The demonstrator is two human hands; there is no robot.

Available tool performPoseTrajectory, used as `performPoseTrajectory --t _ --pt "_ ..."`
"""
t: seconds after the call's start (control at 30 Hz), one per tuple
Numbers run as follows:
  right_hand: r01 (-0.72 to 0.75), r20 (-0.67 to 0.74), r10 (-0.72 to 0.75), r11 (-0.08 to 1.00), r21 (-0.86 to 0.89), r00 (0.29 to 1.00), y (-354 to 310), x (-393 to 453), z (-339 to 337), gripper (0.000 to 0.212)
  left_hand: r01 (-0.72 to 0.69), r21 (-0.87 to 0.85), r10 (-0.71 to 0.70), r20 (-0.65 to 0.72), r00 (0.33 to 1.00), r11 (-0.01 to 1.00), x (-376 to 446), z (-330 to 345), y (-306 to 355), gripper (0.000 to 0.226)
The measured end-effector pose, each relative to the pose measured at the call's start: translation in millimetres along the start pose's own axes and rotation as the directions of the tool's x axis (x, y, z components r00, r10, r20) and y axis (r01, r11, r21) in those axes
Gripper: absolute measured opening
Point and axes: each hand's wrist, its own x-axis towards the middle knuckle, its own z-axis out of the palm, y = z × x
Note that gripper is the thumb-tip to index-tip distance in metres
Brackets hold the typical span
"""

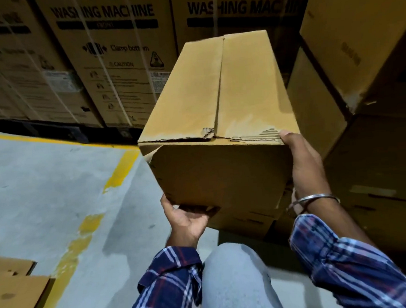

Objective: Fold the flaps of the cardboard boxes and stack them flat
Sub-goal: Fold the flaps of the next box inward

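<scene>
held box (218, 119) centre, above floor (43, 189) | washing-machine cartons (109, 64) behind | stacked cartons (376, 141) right | flattened cardboard (12, 294) on floor, near-left corner

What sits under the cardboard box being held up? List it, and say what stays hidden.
Under the cardboard box, the left hand supports its lower edge; below lie more stacked cartons and the grey floor. The box's underside and contents are hidden, its top flaps closed.

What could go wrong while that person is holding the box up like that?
The box is held only at its lower corner by the left hand and its right edge by the right hand, so it might slip. Its torn top edge could rip further. It might also bump the stacked cartons beside it.
</scene>
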Motion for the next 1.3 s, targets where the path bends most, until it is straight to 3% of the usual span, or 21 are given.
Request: performPoseTrajectory --t 0.23,0.33,0.5,0.63,0.77,0.83,0.97,1.07,1.23,1.3 --pt "0.041 0.239 -0.049 0.998 0.038 0.970 -13.7 -47.7 78.0 0.066 -0.188 -0.051 0.193 0.098 0.976 0.981 -53.2 -35.8 78.6 0.072" --pt "0.035 0.327 -0.053 0.998 0.061 0.944 -6.9 -75.1 125.5 0.060 -0.282 -0.063 0.286 0.075 0.955 0.957 -80.8 -60.6 119.5 0.077" --pt "-0.053 0.444 0.028 0.998 0.043 0.896 40.3 -105.5 195.9 0.048 -0.427 -0.134 0.412 -0.130 0.902 0.894 -112.8 -124.0 171.1 0.072" --pt "-0.165 0.536 0.161 0.985 -0.040 0.829 115.0 -120.2 231.6 0.018 -0.536 -0.162 0.443 -0.396 0.804 0.828 -112.2 -197.6 180.2 0.082" --pt "-0.295 0.505 0.317 0.947 -0.126 0.802 210.2 -129.5 237.7 0.042 -0.571 -0.226 0.361 -0.582 0.729 0.789 -97.8 -261.7 166.7 0.078" --pt "-0.338 0.494 0.364 0.930 -0.146 0.790 249.8 -127.8 236.2 0.044 -0.615 -0.228 0.362 -0.637 0.680 0.755 -86.1 -288.3 156.8 0.067" --pt "-0.380 0.410 0.411 0.911 -0.160 0.814 298.5 -119.0 235.9 0.035 -0.436 -0.218 0.228 -0.608 0.761 0.873 -54.5 -345.4 146.8 0.072" --pt "-0.365 0.422 0.406 0.914 -0.178 0.811 322.6 -114.8 235.7 0.041 -0.403 -0.276 0.179 -0.586 0.790 0.873 -27.2 -374.7 136.3 0.078" --pt "-0.299 0.372 0.364 0.928 -0.222 0.854 373.6 -104.1 229.7 0.048 -0.353 -0.351 0.052 -0.641 0.766 0.867 1.4 -406.8 127.2 0.074" --pt "-0.298 0.379 0.392 0.912 -0.282 0.838 394.6 -103.1 224.0 0.055 -0.348 -0.362 0.031 -0.653 0.757 0.865 -0.3 -417.3 128.8 0.070"
